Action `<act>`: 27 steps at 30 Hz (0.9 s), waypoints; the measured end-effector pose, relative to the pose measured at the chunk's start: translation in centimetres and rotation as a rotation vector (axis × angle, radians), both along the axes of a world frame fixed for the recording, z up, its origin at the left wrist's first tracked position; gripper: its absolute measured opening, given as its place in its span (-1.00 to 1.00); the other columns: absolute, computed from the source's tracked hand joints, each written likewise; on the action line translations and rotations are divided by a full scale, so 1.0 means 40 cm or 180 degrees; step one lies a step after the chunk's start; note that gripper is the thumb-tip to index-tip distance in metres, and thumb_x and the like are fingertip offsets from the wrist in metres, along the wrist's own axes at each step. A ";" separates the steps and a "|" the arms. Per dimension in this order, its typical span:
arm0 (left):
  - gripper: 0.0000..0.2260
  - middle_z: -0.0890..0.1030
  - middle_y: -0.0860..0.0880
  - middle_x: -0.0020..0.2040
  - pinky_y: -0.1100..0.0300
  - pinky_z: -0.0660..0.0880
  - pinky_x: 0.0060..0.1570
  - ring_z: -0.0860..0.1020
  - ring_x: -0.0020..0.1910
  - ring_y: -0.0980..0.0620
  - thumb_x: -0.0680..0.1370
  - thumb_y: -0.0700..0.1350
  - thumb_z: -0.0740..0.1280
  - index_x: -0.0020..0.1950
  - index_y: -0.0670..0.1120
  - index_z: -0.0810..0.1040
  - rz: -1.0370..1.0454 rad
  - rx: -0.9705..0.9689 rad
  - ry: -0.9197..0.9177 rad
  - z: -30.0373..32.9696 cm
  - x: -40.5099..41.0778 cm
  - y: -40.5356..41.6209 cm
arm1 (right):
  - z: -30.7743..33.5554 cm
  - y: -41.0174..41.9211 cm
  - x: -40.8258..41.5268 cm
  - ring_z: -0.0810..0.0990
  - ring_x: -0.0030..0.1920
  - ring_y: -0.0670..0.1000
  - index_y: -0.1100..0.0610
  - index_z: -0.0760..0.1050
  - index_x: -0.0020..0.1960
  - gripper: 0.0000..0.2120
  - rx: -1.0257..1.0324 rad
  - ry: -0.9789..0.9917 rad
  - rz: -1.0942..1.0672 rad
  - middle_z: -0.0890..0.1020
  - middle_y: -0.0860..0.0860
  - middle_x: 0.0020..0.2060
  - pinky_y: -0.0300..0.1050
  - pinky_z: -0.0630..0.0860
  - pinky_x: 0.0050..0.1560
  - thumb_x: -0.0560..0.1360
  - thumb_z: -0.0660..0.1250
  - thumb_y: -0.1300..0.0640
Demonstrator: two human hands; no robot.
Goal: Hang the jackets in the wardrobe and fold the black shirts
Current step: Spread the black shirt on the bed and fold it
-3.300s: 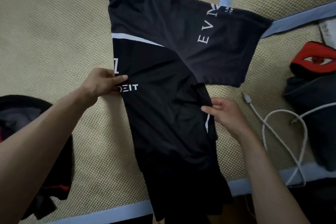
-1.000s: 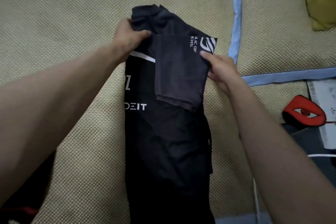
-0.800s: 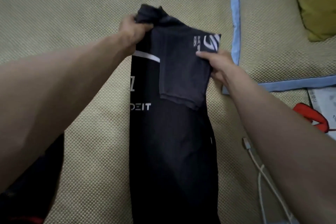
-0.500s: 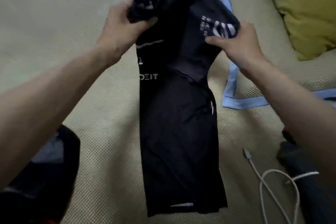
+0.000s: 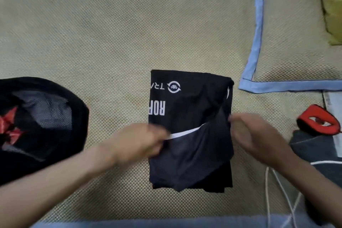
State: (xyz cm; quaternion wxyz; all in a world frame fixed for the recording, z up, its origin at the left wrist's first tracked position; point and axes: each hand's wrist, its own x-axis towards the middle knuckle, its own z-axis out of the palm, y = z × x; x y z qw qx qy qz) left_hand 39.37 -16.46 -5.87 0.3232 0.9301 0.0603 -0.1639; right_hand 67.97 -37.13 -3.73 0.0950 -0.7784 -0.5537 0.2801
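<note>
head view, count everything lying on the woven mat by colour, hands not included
Black: 2, the folded black shirt with white lettering and the crumpled black garment with red patches.
Red and black: 1, the red eye-print item.
Dark grey: 1, the dark grey cloth.
White: 1, the thin white cable.
Olive yellow: 1, the olive yellow cushion.
Total: 6

The folded black polyester shirt, lying on the woven straw-coloured mat, carries the only readable print. Near the shirt's far left corner white letters read "TR", seen upside down and cut off at the fold, with a white round emblem just to their right. Below them on the shirt's left edge stand bolder white letters "ROF", also upside down and cut by the fold. The emblem's inner marks are too small to read.
</note>
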 end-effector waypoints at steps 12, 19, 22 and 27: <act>-0.81 0.66 0.01 0.00 0.22 0.46 -0.05 0.62 0.05 -0.03 0.51 -0.08 0.49 0.09 -0.09 0.67 0.0920 0.0067 0.0702 0.028 0.340 0.286 | -0.010 0.408 0.108 0.57 -0.13 0.07 -0.02 0.50 -0.22 -0.75 -0.1157 0.0222 0.0017 0.57 -0.09 -0.29 -0.12 0.36 -0.25 0.37 0.59 0.02; -0.78 0.58 0.15 0.01 0.27 0.47 0.02 0.56 -0.01 0.16 0.49 -0.05 0.46 0.11 0.08 0.58 -0.0303 -0.0557 0.0941 0.144 0.039 -0.030 | 0.121 -0.009 -0.140 0.57 -0.07 -0.02 -0.11 0.41 0.03 -0.76 -0.1036 -0.0263 0.1071 0.55 -0.14 -0.11 0.01 0.51 -0.13 0.37 0.30 -0.04; -0.66 0.54 0.01 0.21 0.03 0.36 0.38 0.52 0.22 -0.03 0.52 0.07 0.37 0.25 0.01 0.53 -0.0807 -0.0072 0.1360 0.053 -0.042 -0.177 | 0.081 -0.131 -0.236 0.54 0.21 0.02 -0.10 0.43 0.28 -0.58 -0.2125 0.0105 0.1299 0.53 -0.10 0.16 -0.04 0.47 0.11 0.43 0.34 -0.07; -0.23 0.33 -0.11 0.54 -0.25 0.21 0.49 0.29 0.53 -0.16 0.49 0.28 0.33 0.59 -0.07 0.24 0.0410 0.0965 0.0498 -0.095 -0.011 -0.188 | -0.059 -0.118 -0.257 0.41 0.46 0.11 0.10 0.37 0.50 -0.28 -0.0595 -0.0619 0.0097 0.44 0.05 0.43 0.12 0.38 0.46 0.47 0.34 -0.27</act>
